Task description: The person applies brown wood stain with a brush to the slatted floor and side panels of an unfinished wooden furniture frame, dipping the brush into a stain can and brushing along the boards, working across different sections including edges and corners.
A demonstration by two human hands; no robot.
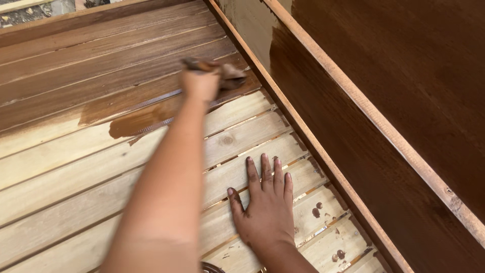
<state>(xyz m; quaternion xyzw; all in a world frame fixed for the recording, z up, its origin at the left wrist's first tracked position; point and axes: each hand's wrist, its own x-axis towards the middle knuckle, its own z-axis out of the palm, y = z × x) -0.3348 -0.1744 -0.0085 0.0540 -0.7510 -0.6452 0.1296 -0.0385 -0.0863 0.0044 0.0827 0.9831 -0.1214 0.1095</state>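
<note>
The left hand (201, 83) grips a stained rag (227, 76), pressing it on the slats (76, 167) near the frame rail (303, 136), where dark stain meets bare wood. The right hand (265, 207) lies flat, fingers together, on unstained slats.

Woodworking workshop, half-stained slatted panel (101, 151)

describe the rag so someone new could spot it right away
Start at the slatted wooden panel, half stained dark, half pale. Follow the left arm up to where the two tones meet. The rag is the crumpled brown cloth in the left hand, the only soft thing among boards.
</note>
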